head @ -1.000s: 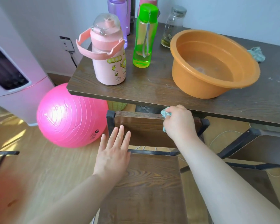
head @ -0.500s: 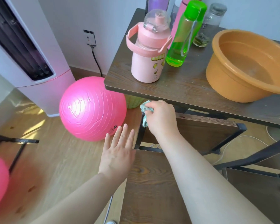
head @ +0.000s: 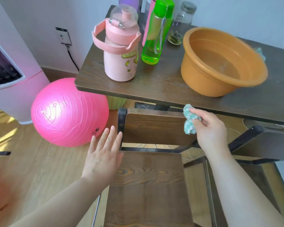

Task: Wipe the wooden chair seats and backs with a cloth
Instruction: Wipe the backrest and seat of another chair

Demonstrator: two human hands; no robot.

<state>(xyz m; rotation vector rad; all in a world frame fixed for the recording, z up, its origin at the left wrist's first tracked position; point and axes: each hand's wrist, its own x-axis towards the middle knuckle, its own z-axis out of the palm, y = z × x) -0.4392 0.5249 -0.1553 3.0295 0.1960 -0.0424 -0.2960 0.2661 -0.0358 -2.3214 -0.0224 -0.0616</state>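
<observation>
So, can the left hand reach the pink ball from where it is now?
Probably yes. The left hand is open and holds nothing, over the chair seat's left edge. The pink ball lies on the floor just beyond its fingers, with nothing between them.

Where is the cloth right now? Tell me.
In the head view, the cloth is bunched in the right hand, at the right end of the chair back, just below the table edge.

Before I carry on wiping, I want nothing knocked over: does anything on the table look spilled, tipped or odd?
Nothing looks spilled or tipped. The pink bottle, green bottle and glass jar stand upright, and the orange basin sits level. A second crumpled cloth lies behind the basin.
</observation>
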